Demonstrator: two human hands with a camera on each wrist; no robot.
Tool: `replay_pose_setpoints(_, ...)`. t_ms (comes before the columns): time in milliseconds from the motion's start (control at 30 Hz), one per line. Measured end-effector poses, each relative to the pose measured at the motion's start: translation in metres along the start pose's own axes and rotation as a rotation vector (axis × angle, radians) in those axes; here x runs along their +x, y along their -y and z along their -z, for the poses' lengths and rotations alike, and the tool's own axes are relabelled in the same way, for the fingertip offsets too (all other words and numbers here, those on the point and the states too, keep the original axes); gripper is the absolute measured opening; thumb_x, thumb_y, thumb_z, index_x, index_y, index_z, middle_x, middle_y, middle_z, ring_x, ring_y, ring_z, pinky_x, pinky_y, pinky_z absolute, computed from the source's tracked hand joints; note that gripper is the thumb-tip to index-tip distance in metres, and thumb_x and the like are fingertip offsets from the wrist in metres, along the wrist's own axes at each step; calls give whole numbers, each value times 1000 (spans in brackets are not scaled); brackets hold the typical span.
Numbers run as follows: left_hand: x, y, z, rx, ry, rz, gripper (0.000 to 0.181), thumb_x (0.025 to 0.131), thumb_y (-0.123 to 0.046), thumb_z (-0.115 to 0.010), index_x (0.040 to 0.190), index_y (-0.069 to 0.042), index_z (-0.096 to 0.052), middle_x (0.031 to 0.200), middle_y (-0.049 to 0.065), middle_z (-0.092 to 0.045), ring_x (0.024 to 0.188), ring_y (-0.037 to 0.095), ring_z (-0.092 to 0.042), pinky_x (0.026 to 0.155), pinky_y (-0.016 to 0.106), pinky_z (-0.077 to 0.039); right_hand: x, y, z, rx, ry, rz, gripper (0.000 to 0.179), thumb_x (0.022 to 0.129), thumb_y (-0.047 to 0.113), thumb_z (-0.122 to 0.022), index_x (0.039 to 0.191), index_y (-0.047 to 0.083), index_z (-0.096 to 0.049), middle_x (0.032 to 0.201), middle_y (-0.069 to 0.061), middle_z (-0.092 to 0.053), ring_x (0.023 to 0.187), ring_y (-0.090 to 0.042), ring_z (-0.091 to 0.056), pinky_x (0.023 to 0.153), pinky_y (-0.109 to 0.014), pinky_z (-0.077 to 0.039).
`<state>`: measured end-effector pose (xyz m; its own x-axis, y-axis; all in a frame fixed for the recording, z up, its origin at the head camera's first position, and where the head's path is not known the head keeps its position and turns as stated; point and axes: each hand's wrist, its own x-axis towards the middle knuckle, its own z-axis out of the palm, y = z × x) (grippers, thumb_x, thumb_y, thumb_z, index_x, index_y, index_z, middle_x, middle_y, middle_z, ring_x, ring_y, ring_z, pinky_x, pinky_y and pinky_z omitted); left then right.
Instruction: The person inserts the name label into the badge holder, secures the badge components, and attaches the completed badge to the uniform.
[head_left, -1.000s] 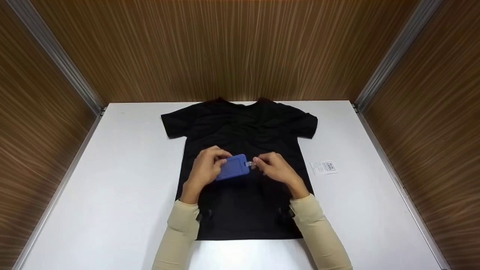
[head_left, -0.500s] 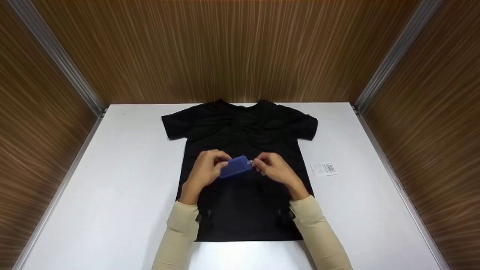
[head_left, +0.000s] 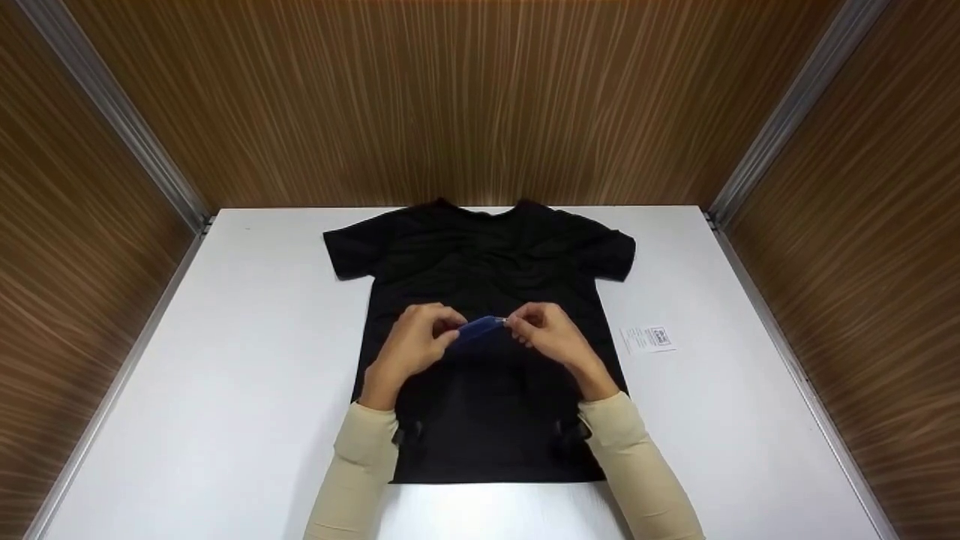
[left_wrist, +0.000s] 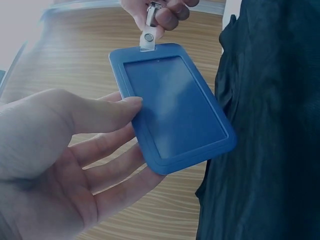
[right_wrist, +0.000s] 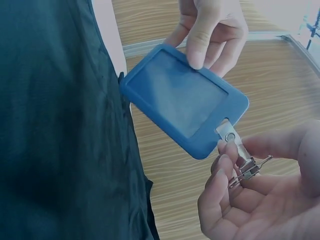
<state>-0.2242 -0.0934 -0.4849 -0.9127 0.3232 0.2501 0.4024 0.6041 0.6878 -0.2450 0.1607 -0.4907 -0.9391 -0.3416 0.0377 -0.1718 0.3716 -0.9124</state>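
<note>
A blue badge holder (left_wrist: 175,105) with a clear window hangs between both hands above a black T-shirt (head_left: 480,420). My left hand (head_left: 416,341) pinches its long edge, thumb on the front frame and fingers behind, as the left wrist view shows. A metal clip (right_wrist: 245,167) on a clear snap strap (right_wrist: 227,132) is looped through the slot at the holder's end. With thumb and fingers my right hand (head_left: 551,334) holds that clip. From the head the holder appears nearly edge-on. No card can be made out in its window.
The T-shirt lies spread flat on a white table (head_left: 240,337), collar toward the back panel. A white printed card (head_left: 649,339) lies to its right. Wood-grain panels (head_left: 480,97) wall the table at the back and both sides.
The badge holder has tilted from showing its face to nearly edge-on in the head view. Both hands keep their hold and have barely shifted.
</note>
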Motion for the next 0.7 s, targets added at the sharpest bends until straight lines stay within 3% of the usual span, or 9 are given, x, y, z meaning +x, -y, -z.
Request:
replay_pose_setpoints(333, 2, 0, -7, 46, -19, 16, 20, 84, -5, -80, 103, -13, -80, 102, 4, -75, 96, 23, -72, 86, 44, -59, 1, 5, 1, 128, 53, -65, 20, 95, 5, -67, 105, -13, -69, 84, -4, -71, 74, -9, -64, 66, -21, -52)
replay_pose_setpoints(700, 3, 1, -11, 32, -22, 7, 27, 82, -3, -82, 108, -7, -78, 108, 10, -73, 103, 31, -70, 92, 48, -57, 0, 5, 2, 191, 110, -42, 19, 92, 2, -72, 102, -13, -70, 83, -5, -75, 71, -10, -69, 63, -23, -57)
